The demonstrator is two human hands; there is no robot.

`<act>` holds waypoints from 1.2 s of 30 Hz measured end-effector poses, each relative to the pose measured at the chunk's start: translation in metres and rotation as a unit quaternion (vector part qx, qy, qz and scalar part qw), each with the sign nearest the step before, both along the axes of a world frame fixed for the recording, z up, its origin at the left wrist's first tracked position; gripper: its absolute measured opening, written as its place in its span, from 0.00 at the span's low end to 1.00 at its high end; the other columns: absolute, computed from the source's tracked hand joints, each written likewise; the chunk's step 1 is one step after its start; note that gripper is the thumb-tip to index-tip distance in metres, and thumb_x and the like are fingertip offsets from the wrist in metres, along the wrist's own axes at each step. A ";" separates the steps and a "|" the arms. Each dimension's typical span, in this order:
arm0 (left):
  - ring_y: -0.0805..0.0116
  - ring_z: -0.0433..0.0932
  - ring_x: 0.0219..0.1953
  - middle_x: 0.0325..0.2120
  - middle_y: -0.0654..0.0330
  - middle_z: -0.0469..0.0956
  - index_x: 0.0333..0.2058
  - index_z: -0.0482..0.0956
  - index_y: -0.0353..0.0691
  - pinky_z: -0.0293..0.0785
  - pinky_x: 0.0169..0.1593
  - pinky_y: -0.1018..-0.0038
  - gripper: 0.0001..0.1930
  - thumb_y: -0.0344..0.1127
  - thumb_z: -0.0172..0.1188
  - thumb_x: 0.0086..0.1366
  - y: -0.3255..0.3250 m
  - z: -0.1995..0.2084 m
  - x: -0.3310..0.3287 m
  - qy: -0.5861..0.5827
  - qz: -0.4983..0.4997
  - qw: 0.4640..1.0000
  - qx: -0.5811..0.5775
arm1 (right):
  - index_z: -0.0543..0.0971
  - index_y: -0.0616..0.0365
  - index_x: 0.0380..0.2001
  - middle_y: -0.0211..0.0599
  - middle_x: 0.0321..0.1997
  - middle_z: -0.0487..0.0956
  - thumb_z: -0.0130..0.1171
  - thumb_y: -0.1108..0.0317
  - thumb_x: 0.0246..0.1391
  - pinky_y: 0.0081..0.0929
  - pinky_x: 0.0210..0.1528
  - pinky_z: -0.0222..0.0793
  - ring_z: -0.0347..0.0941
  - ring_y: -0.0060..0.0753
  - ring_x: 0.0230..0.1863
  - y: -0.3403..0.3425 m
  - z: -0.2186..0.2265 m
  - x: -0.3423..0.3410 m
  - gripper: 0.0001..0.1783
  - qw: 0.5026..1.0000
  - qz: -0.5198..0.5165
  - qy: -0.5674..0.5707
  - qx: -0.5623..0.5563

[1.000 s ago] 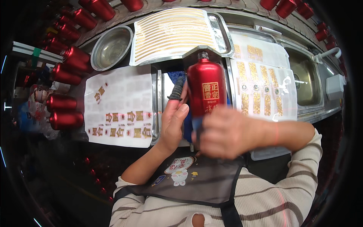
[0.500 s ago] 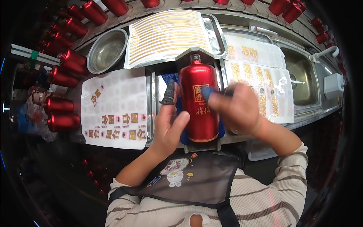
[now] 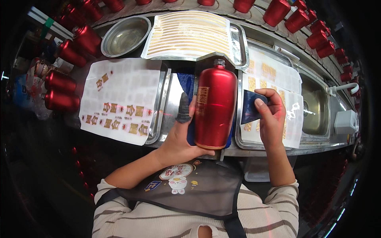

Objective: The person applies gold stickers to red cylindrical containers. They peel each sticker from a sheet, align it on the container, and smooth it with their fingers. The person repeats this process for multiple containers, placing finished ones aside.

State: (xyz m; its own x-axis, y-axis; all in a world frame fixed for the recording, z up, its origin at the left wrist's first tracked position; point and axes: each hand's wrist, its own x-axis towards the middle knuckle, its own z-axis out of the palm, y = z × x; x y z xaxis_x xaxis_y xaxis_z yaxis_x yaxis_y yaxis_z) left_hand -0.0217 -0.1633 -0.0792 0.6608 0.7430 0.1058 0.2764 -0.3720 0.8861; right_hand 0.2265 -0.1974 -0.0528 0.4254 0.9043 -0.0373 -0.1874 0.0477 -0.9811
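Observation:
A glossy red bottle (image 3: 216, 107) lies on its side in a holder, its silver neck pointing away from me. The gold printed label (image 3: 203, 100) sits along its left side. My left hand (image 3: 179, 133) grips the bottle from the lower left, thumb under its base; a dark cover sheathes one finger. To the right, apart from the bottle, my right hand (image 3: 273, 113) pinches a flat dark blue squeegee-like piece (image 3: 253, 106) between thumb and fingers. Blue cloth (image 3: 185, 83) shows beneath and beside the bottle.
Sheets of gold decals lie on trays: a left sheet (image 3: 131, 75), a striped back sheet (image 3: 186, 33) and a right sheet (image 3: 293, 119). Behind them stands a metal bowl (image 3: 126, 36). At right are a sink (image 3: 315, 111) and white faucet (image 3: 344, 88). Several red bottles (image 3: 59, 99) line the edges.
The bottle has turned, carrying its gold label from the upper face to the left side. My left hand has closed on the bottle. My right hand has moved off it to the right.

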 end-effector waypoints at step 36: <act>0.53 0.64 0.62 0.57 0.51 0.70 0.51 0.72 0.40 0.60 0.62 0.56 0.34 0.44 0.75 0.46 0.247 -0.011 -0.236 0.426 0.503 0.740 0.132 | 0.71 0.58 0.48 0.25 0.35 0.74 0.58 0.66 0.59 0.09 0.22 0.48 0.58 0.08 0.22 -0.015 -0.027 -0.018 0.16 0.989 0.050 -0.084 -0.108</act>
State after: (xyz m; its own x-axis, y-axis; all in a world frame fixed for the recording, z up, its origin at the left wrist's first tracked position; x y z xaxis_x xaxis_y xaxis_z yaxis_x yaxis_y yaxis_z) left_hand -0.2574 0.0841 -0.0905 -0.3025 0.9324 0.1979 0.9480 0.2729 0.1635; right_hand 0.2085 -0.2120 -0.0798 0.3506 0.9208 -0.1711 -0.0136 -0.1777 -0.9840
